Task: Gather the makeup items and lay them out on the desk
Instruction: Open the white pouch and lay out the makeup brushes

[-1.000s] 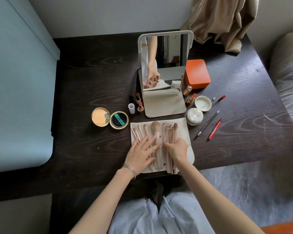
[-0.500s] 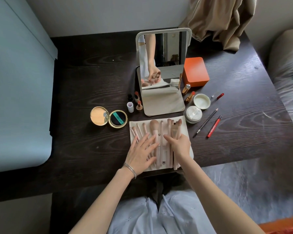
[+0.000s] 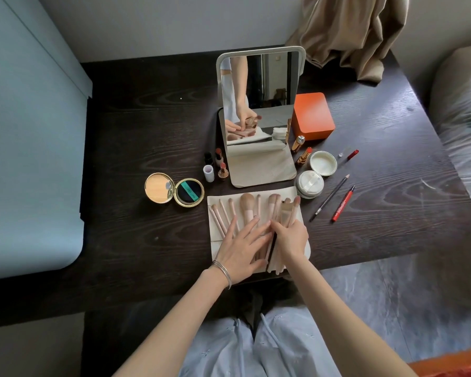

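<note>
Several pink makeup brushes [image 3: 247,210] lie side by side on a cream cloth pouch [image 3: 215,235] at the front of the dark desk [image 3: 136,137]. My left hand [image 3: 241,247], fingers spread, lies flat on the brush handles. My right hand [image 3: 290,240] is closed around a bunch of brushes at the pouch's right side, their heads pointing away from me. An open gold compact [image 3: 174,189] sits left of the pouch. Lipsticks [image 3: 220,165], a powder jar [image 3: 309,184] with its lid [image 3: 323,163], a dark pencil [image 3: 329,198] and a red pen [image 3: 343,204] lie around.
A standing mirror [image 3: 259,99] rises behind the pouch, with an orange box [image 3: 312,115] to its right. Beige fabric [image 3: 348,31] drapes over the desk's far right corner. A blue panel [image 3: 30,148] borders the left side. The desk's front edge is close to my lap.
My right hand has shifted the bunch of brushes slightly on the pouch's right side and now grips it more tightly. My left hand stays flat on the handles.
</note>
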